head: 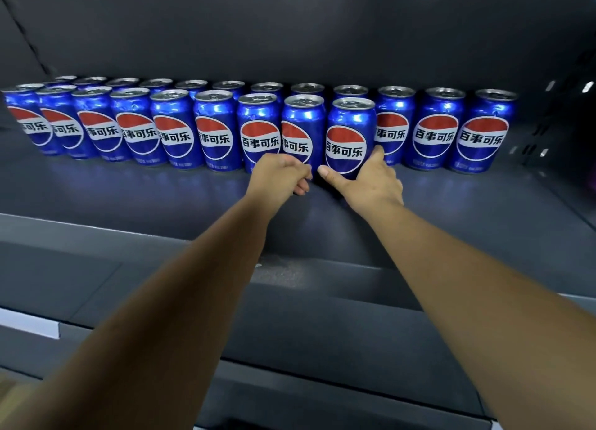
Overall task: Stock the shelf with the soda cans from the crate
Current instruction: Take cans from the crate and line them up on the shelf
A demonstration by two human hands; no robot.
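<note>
Blue soda cans with a red, white and blue logo stand in two rows along the dark shelf. My right hand grips the front-row can low down, thumb on its left side and fingers round its right side. My left hand sits just in front of the base of the neighbouring can, fingers curled with nothing visible in them. I cannot tell whether it touches that can. The crate is out of view.
Three single cans continue the line to the right of my right hand. The back row runs behind the front cans. Bare shelf surface lies in front of the cans; a lower shelf edge is beneath my arms.
</note>
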